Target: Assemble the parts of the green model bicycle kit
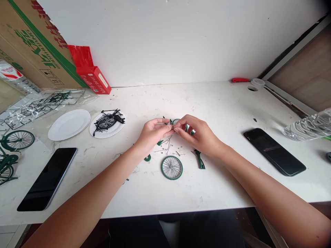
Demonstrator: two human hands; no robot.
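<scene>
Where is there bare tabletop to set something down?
Mostly bare: between right hand and right phone; between loose wheel and front edge; along the wall from red box to red handle. Crowded: near the left hand, with metal bits and green parts; also the left end.

Here's the white desk (222,191), wide and pale, its surface speckled with grey scuffs, a round hole (252,89) cut near the far right corner. Straight up from the far edge goes a plain white wall (165,41), dotted with tiny dark marks. Over on the right edge, a grey frame (286,50) borders a brownish panel (306,67)! Soft, even light across the desk, deep shade under the near edge.
</scene>
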